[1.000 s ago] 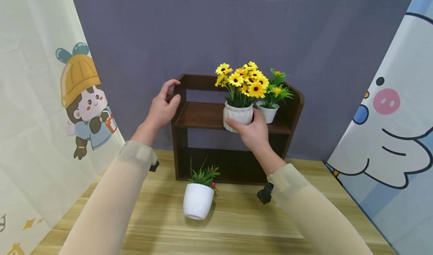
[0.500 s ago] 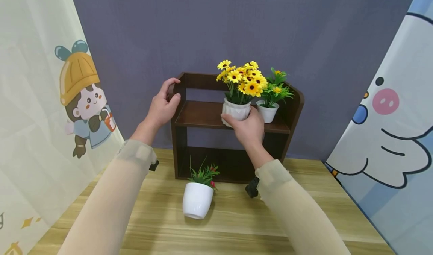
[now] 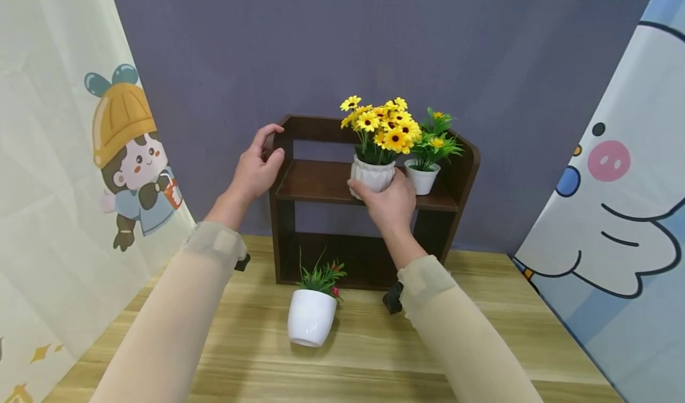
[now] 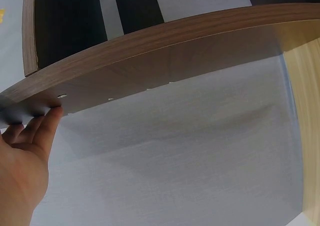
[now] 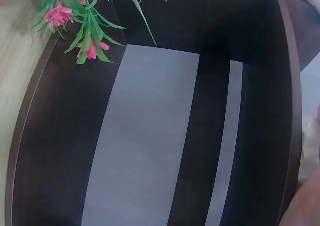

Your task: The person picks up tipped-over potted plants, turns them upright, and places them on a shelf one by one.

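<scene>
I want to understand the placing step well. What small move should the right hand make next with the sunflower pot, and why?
Probably loosen the fingers and draw back. The right hand grips the sunflower pot, which seems to sit upright on the upper board of the brown shelf, close beside the small white pot. The left hand holds the shelf's side, so it should stay steady.

I count 3 potted plants: 1 ribbed white pot of yellow flowers, 1 small white pot beside it, 1 white pot on the table. 1 dark wooden shelf. 2 hands. 2 cartoon curtains.
</scene>
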`<action>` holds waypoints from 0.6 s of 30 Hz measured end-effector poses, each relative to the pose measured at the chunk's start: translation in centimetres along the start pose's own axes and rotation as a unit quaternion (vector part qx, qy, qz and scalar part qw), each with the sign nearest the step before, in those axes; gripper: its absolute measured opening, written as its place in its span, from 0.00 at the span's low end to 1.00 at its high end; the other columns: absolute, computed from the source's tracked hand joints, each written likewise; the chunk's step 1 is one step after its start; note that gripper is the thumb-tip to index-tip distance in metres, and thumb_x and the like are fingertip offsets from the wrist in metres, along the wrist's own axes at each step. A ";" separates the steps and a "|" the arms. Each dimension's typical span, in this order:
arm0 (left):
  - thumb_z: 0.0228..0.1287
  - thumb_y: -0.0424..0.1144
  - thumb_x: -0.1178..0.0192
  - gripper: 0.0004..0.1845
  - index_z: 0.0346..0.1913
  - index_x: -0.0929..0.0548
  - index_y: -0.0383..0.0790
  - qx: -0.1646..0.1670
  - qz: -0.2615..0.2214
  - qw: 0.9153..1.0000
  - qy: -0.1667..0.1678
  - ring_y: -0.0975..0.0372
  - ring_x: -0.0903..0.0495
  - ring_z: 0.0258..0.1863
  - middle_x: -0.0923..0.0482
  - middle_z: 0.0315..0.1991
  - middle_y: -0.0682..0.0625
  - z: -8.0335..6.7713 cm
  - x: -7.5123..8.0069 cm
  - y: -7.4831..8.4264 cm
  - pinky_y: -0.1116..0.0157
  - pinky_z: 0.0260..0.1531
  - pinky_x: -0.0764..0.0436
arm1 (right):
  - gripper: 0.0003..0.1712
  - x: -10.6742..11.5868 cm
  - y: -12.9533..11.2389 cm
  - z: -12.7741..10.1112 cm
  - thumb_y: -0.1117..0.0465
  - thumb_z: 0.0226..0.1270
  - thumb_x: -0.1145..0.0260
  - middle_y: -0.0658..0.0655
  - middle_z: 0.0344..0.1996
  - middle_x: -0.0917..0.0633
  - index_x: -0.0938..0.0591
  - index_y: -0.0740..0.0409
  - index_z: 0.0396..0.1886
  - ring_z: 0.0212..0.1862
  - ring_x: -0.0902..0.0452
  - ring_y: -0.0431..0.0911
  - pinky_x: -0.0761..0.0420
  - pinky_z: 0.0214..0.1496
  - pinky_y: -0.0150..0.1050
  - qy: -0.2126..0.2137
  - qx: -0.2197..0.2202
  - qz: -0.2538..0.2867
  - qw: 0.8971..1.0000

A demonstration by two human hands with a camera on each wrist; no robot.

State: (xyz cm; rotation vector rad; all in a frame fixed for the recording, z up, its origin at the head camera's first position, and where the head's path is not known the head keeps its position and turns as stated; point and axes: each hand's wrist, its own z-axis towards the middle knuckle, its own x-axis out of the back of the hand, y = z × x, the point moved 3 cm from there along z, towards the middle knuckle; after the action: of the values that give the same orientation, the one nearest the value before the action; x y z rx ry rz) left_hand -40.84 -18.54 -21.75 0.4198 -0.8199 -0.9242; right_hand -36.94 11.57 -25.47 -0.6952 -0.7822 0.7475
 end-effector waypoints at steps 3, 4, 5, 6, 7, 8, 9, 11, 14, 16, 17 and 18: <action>0.83 0.50 0.48 0.24 0.77 0.31 0.66 0.000 0.003 1.000 -0.002 0.52 0.28 0.33 0.28 0.37 0.46 -0.1 -0.1 0.0 0.56 0.36 0.29 | 0.55 0.0 0.5 -0.3 0.33 0.56 0.17 0.60 0.65 0.20 0.27 0.57 0.75 0.66 0.25 0.58 0.21 0.67 0.60 -0.002 -0.003 0.012 1.000; 0.83 0.50 0.48 0.24 0.77 0.31 0.66 -0.002 0.004 1.000 -0.002 0.53 0.28 0.33 0.29 0.36 0.46 -0.1 -0.1 0.0 0.56 0.35 0.29 | 0.56 0.0 0.6 -0.5 0.34 0.56 0.17 0.61 0.67 0.22 0.29 0.56 0.77 0.68 0.28 0.58 0.22 0.69 0.59 -0.001 -0.004 0.016 1.000; 0.83 0.50 0.49 0.24 0.77 0.32 0.67 -0.003 0.005 1.000 -0.003 0.53 0.28 0.32 0.30 0.35 0.47 -0.1 -0.1 0.0 0.56 0.34 0.29 | 0.57 0.1 0.8 -0.6 0.35 0.56 0.17 0.61 0.68 0.24 0.31 0.56 0.77 0.69 0.30 0.58 0.23 0.70 0.59 0.001 -0.002 0.019 1.000; 0.83 0.51 0.49 0.24 0.77 0.32 0.67 -0.005 0.004 1.000 -0.004 0.53 0.29 0.31 0.30 0.34 0.47 -0.1 -0.1 0.0 0.56 0.34 0.30 | 0.57 0.1 1.0 -0.7 0.36 0.57 0.16 0.62 0.69 0.26 0.32 0.57 0.78 0.70 0.32 0.58 0.24 0.72 0.59 0.004 0.002 0.023 1.000; 0.83 0.51 0.49 0.24 0.77 0.32 0.67 -0.007 0.004 1.000 -0.004 0.53 0.30 0.30 0.31 0.34 0.47 0.0 -0.1 0.0 0.56 0.33 0.30 | 0.56 0.2 1.1 -0.7 0.37 0.57 0.16 0.62 0.69 0.27 0.32 0.57 0.77 0.71 0.33 0.58 0.25 0.72 0.59 0.008 0.007 0.024 1.000; 0.83 0.51 0.49 0.24 0.77 0.32 0.67 -0.008 0.002 1.000 -0.004 0.53 0.30 0.30 0.31 0.34 0.47 0.0 -0.1 0.0 0.56 0.33 0.30 | 0.56 0.2 1.2 -0.8 0.38 0.57 0.16 0.63 0.69 0.27 0.32 0.58 0.76 0.71 0.33 0.59 0.26 0.73 0.58 0.010 0.013 0.025 1.000; 0.83 0.51 0.49 0.24 0.77 0.32 0.67 -0.009 0.002 1.000 -0.004 0.54 0.30 0.30 0.31 0.34 0.48 0.0 0.0 0.0 0.56 0.32 0.30 | 0.55 0.3 1.3 -0.8 0.38 0.58 0.17 0.64 0.68 0.27 0.31 0.59 0.75 0.70 0.33 0.59 0.26 0.73 0.58 0.011 0.020 0.024 0.999; 0.83 0.51 0.49 0.24 0.77 0.32 0.66 -0.009 0.000 1.000 -0.005 0.54 0.30 0.30 0.31 0.34 0.47 0.0 0.0 0.0 0.56 0.32 0.30 | 0.54 0.3 1.4 -0.8 0.38 0.59 0.17 0.65 0.67 0.27 0.31 0.61 0.74 0.69 0.32 0.60 0.26 0.72 0.59 0.012 0.030 0.020 0.999; 0.83 0.49 0.49 0.25 0.78 0.32 0.65 -0.005 -0.002 1.000 -0.005 0.53 0.30 0.30 0.30 0.34 0.47 0.0 0.0 -0.1 0.56 0.33 0.30 | 0.54 0.3 1.5 -0.8 0.38 0.61 0.18 0.65 0.68 0.26 0.31 0.62 0.75 0.69 0.31 0.60 0.25 0.72 0.59 0.008 0.032 0.014 0.999; 0.83 0.48 0.48 0.25 0.77 0.32 0.65 -0.006 -0.004 1.000 -0.004 0.53 0.29 0.31 0.30 0.34 0.47 0.0 0.0 -0.1 0.56 0.33 0.30 | 0.54 0.2 1.5 -0.7 0.39 0.62 0.18 0.65 0.69 0.26 0.31 0.62 0.77 0.69 0.31 0.60 0.25 0.73 0.59 0.006 0.032 0.008 0.999; 0.83 0.47 0.48 0.25 0.77 0.32 0.65 -0.006 -0.005 1.000 -0.003 0.53 0.29 0.31 0.30 0.34 0.47 0.0 0.0 -0.1 0.56 0.33 0.29 | 0.54 0.2 1.4 -0.7 0.39 0.63 0.18 0.65 0.69 0.26 0.31 0.63 0.77 0.70 0.31 0.60 0.26 0.74 0.59 0.005 0.032 0.006 0.999; 0.83 0.47 0.48 0.24 0.77 0.32 0.66 -0.007 -0.005 1.000 -0.002 0.53 0.29 0.31 0.30 0.35 0.47 0.0 0.1 0.0 0.56 0.34 0.29 | 0.54 0.3 1.4 -0.6 0.40 0.63 0.19 0.66 0.70 0.26 0.31 0.63 0.78 0.71 0.30 0.61 0.26 0.74 0.59 0.005 0.033 0.003 0.999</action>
State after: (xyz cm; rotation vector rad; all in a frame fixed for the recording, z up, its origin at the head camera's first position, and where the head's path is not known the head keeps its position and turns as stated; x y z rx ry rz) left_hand -40.85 -18.62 -21.75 0.4090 -0.8154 -0.9395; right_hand -36.74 12.35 -26.77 -0.6422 -0.7438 0.7706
